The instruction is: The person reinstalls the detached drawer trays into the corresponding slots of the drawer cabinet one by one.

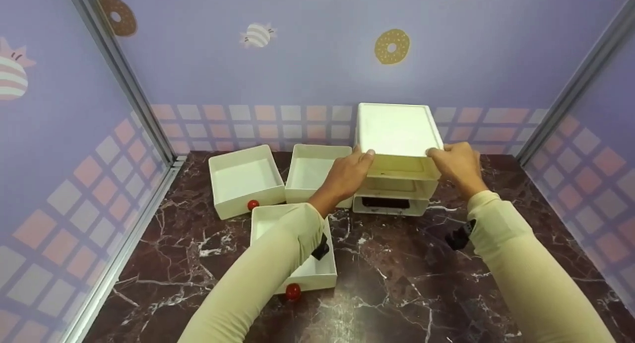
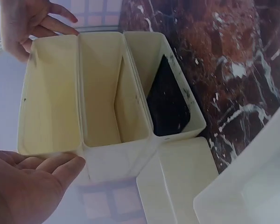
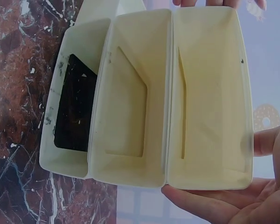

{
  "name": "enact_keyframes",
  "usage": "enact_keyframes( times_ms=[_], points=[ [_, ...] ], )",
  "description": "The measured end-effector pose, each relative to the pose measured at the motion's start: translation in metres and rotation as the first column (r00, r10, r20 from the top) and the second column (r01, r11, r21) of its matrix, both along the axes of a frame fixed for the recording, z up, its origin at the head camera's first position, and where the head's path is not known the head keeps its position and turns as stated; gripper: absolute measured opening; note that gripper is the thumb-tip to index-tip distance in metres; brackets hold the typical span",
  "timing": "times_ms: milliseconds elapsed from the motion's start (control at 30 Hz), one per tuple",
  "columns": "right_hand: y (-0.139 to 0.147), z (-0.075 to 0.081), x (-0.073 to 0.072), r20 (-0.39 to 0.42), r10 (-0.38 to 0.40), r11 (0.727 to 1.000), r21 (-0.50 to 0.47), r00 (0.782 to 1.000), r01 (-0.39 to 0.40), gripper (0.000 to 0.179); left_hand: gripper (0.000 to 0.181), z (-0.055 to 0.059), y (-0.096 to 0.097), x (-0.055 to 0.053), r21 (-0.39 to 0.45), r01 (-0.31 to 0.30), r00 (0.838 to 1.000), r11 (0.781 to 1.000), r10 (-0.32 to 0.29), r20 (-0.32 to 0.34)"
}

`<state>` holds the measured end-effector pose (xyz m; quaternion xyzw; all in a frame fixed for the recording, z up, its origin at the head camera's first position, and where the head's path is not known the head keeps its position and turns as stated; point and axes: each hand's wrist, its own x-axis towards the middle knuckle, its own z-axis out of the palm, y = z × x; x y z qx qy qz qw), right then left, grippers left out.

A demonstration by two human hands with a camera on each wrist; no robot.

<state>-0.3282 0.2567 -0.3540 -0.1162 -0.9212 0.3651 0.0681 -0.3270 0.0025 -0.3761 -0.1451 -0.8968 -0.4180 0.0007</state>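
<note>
A stack of three white drawer casings (image 1: 397,129) stands against the back wall, its open fronts facing me. My left hand (image 1: 349,171) grips the top casing (image 2: 51,98) at its left front corner, thumb up at the top edge and fingers along the side. At the opposite corner my right hand (image 1: 457,165) holds the same casing, thumb on top and fingers along its right side. The insides of the top and middle casings (image 3: 130,107) are bare. In the bottom casing (image 3: 51,154) a black panel (image 3: 77,107) shows on the floor.
Left of the stack lie pulled-out white drawers: one at far left (image 1: 245,171) with a red knob (image 1: 253,204), one in the middle (image 1: 317,159), and a nearer one (image 1: 312,282) with another red knob (image 1: 293,291), partly behind my left forearm. Patterned walls enclose the dark marbled tabletop (image 1: 387,273).
</note>
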Motion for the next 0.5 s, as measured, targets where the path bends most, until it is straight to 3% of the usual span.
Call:
enact_keyframes(
  times_ms=[233,500],
  points=[
    [-0.0013,-0.0012,-0.0008,-0.016,0.003,1.000,0.006,1.000,-0.003,0.044,0.073,-0.0030,-0.0015,-0.0024,0.001,0.000,1.000,1.000,0.000,-0.005],
    [0.0028,-0.0003,-0.0022,-0.006,-0.013,0.999,-0.050,1.000,0.012,0.048,0.074,-0.0026,0.0015,-0.0024,0.002,0.014,1.000,1.000,-0.014,0.008]
  ],
)
